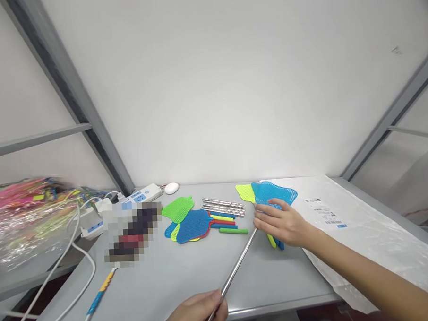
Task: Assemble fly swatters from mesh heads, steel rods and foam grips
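Low in the view, my left hand [202,312] is closed round the lower part of a thin metal rod [238,263], which slants up and to the right. My right hand [278,222] has its fingers closed at the rod's upper end. Just behind that hand lie blue fly swatter heads [277,192] and a yellow-green fly swatter head [245,192]; whether the rod joins one is hidden by my fingers. A yellow-green handle [271,241] and a blue handle [280,245] stick out below the right hand.
Left of centre lie a green swatter head [178,210], stacked blue, yellow and red heads [193,226], coloured handles [233,231] and several metal tubes [223,207]. Power strips [139,197], cables and bagged goods [28,220] occupy the left. White plastic packaging [344,230] covers the right.
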The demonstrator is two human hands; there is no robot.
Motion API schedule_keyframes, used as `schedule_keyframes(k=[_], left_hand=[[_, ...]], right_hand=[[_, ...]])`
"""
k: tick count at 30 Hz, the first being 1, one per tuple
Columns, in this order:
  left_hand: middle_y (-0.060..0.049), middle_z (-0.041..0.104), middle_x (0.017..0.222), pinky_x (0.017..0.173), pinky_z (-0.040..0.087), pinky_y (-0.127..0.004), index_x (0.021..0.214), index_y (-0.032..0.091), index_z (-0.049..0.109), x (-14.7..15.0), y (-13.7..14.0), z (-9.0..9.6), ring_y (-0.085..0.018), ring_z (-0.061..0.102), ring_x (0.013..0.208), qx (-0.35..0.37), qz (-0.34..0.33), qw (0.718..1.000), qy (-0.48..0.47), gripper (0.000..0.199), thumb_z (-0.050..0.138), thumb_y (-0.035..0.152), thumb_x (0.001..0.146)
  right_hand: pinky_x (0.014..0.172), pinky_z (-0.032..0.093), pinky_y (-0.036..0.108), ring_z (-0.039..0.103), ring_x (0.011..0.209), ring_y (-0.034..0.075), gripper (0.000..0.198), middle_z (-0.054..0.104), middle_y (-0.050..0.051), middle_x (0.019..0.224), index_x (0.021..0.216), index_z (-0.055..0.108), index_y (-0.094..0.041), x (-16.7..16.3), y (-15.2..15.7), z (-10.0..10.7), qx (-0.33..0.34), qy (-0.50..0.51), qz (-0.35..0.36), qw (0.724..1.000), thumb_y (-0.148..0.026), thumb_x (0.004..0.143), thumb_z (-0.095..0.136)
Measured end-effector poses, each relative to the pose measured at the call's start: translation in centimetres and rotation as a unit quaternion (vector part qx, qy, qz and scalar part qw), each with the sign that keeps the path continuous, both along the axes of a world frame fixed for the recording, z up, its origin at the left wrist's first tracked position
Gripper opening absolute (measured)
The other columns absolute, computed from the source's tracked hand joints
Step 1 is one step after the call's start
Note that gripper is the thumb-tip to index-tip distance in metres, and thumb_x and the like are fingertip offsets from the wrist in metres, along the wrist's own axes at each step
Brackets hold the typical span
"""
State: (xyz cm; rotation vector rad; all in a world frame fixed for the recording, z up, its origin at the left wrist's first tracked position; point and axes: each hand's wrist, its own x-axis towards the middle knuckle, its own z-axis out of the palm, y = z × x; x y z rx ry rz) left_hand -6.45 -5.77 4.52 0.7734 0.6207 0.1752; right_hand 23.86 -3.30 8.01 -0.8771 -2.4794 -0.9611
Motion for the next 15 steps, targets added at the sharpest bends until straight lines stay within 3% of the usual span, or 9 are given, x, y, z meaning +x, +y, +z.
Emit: schedule_keyframes(k=[5, 7, 9, 11, 12, 13, 15], left_hand=[[0.009, 0.036, 0.052, 0.033, 0.007, -0.015, 0.091, 0.022, 0.052, 2.4, -0.3, 2.1, -0.003, 0.014, 0.034, -0.089, 0.053, 0.993, -0.052, 0.033, 0.056, 0.054, 0.085], [0.011, 0.031, 0.053, 0.03, 0.006, -0.014, 0.091, 0.024, 0.05, 3.1, -0.4, 3.0, -0.003, 0.009, 0.034, -0.102, 0.084, 0.988, -0.081, 0.03, 0.058, 0.052, 0.085], [0.011, 0.026, 0.05, 0.029, 0.005, -0.012, 0.09, 0.024, 0.049, 3.3, -0.6, 3.6, -0.003, 0.006, 0.034, -0.104, 0.104, 0.982, -0.118, 0.031, 0.059, 0.053, 0.085], [0.011, 0.023, 0.049, 0.029, 0.005, -0.011, 0.088, 0.024, 0.048, 3.4, -0.9, 4.0, -0.003, 0.005, 0.033, -0.094, 0.103, 0.98, -0.14, 0.031, 0.057, 0.053, 0.086], [0.011, 0.023, 0.049, 0.029, 0.006, -0.011, 0.086, 0.024, 0.047, 3.4, -1.1, 4.1, -0.003, 0.005, 0.033, -0.084, 0.098, 0.982, -0.141, 0.03, 0.055, 0.053, 0.088], [0.011, 0.023, 0.049, 0.029, 0.006, -0.011, 0.085, 0.024, 0.046, 3.5, -1.3, 4.2, -0.003, 0.006, 0.033, -0.073, 0.091, 0.984, -0.135, 0.029, 0.053, 0.052, 0.089], [0.011, 0.025, 0.05, 0.028, 0.008, -0.011, 0.082, 0.024, 0.043, 3.9, -1.8, 4.2, -0.003, 0.007, 0.034, -0.049, 0.078, 0.989, -0.112, 0.029, 0.05, 0.051, 0.091]], right_hand=[[0.1, 0.031, 0.041, 0.052, 0.119, 0.02, 0.021, 0.065, 0.003, 0.124, 0.104, 0.067, -0.021, -5.0, -2.0, 0.1, 0.023, 0.038, 0.04, 0.998, -0.016, 0.093, 0.05], [0.1, 0.03, 0.041, 0.05, 0.117, 0.02, 0.026, 0.064, 0.003, 0.125, 0.113, 0.065, -0.025, -6.6, -3.1, -0.1, 0.035, 0.122, 0.009, 0.992, -0.018, 0.093, 0.052], [0.094, 0.034, 0.04, 0.053, 0.108, 0.021, 0.031, 0.066, 0.006, 0.114, 0.117, 0.064, -0.028, -7.6, -4.3, -0.5, 0.025, 0.273, -0.023, 0.961, -0.016, 0.091, 0.054], [0.083, 0.041, 0.037, 0.056, 0.094, 0.021, 0.028, 0.065, 0.008, 0.099, 0.114, 0.066, -0.028, -8.4, -5.4, -0.8, -0.045, 0.461, -0.037, 0.886, -0.017, 0.091, 0.054], [0.077, 0.043, 0.035, 0.056, 0.086, 0.02, 0.024, 0.062, 0.007, 0.091, 0.111, 0.067, -0.027, -8.7, -5.8, -0.9, -0.115, 0.548, -0.039, 0.827, -0.021, 0.092, 0.052], [0.071, 0.043, 0.033, 0.055, 0.078, 0.019, 0.022, 0.06, 0.006, 0.085, 0.108, 0.067, -0.025, -9.1, -6.1, -0.9, -0.201, 0.624, -0.037, 0.754, -0.027, 0.094, 0.05], [0.061, 0.041, 0.029, 0.05, 0.065, 0.015, 0.03, 0.054, 0.003, 0.076, 0.103, 0.067, -0.022, -9.9, -6.3, -0.9, -0.364, 0.726, -0.023, 0.583, -0.041, 0.096, 0.045]])
